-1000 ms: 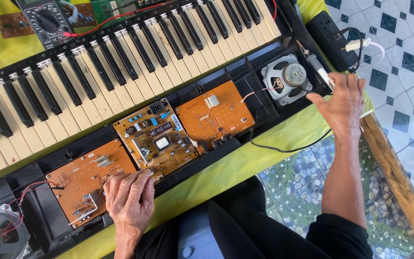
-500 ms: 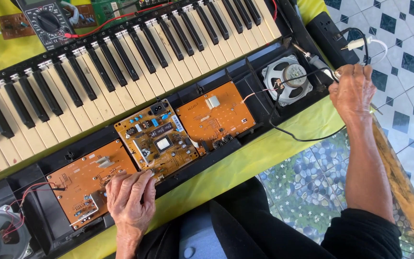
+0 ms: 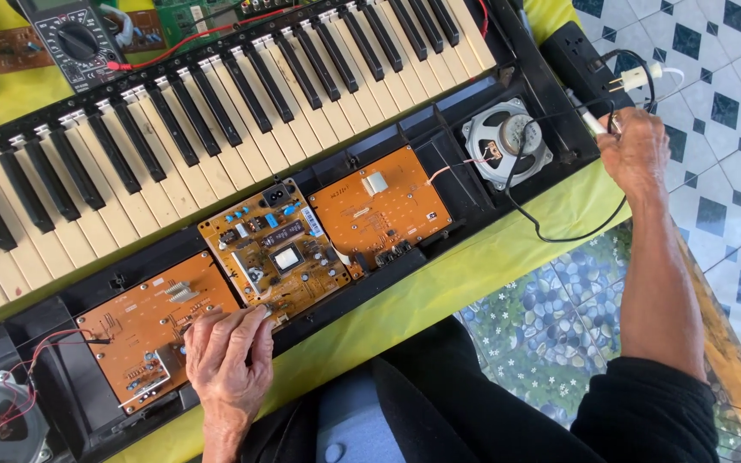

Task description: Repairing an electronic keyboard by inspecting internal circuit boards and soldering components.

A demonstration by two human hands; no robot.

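Head view: a person sits over an opened keyboard (image 3: 242, 103) on a yellow-covered surface (image 3: 439, 283), casing off, 3 boards bared along its near edge.
Right hand (image 3: 636, 150): over the keyboard's right end, close to the surface's right edge; 1 second ago it was spread open lower and further right, now it has closed and moved up.
Right fingers: curled shut round a thin white-tipped tool (image 3: 592, 123) with a black cord (image 3: 559, 231) looping from it across the yellow cover.
Speaker (image 3: 508, 141): just left of that hand, not touched.
Left hand (image 3: 229, 351): at the near edge, unchanged in place since 1 second ago.
Left fingers: bent, tips resting where the left board (image 3: 143, 330) meets the middle board (image 3: 272, 253); whether they pinch anything I cannot tell.
Right board (image 3: 383, 210): untouched, between the middle board and the speaker.
Meter (image 3: 75, 39): far edge, well apart from both hands.
Meaning: I judge the tool is now picked up and in hand, while the boards are steadied.
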